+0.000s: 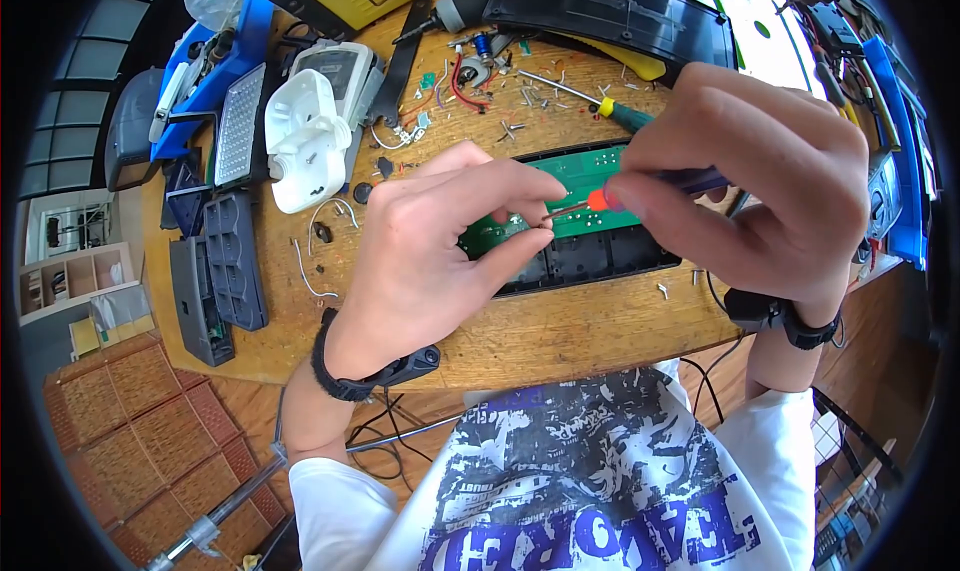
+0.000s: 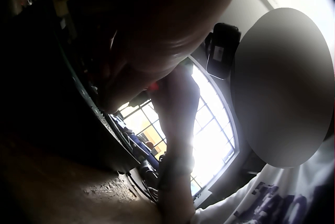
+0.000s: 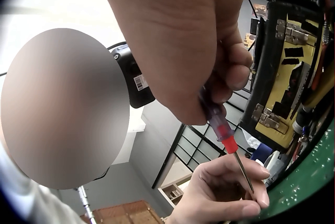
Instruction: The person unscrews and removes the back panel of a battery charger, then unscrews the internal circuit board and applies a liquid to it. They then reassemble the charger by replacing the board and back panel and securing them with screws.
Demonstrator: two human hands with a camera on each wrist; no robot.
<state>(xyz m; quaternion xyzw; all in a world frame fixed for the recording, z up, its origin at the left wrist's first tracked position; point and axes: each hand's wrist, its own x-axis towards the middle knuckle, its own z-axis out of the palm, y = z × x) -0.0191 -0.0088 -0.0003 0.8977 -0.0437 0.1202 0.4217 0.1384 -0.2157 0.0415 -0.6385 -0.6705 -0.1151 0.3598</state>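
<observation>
The right hand grips the dark, translucent handle of a screwdriver with an orange-red collar. Its thin shaft slants down to the fingertips of the left hand, where thumb and fingers pinch around the tip. Whether a small part sits at that tip cannot be told. Below the hands lies a green circuit board with solder points, in a black casing. The left hand covers the board's left part. In the left wrist view both hands are dark.
A green-and-yellow screwdriver and scattered screws lie behind the board. White housings and dark plastic trays are at the left. A black panel and yellow case stand at the back. Loose screws lie near the front edge.
</observation>
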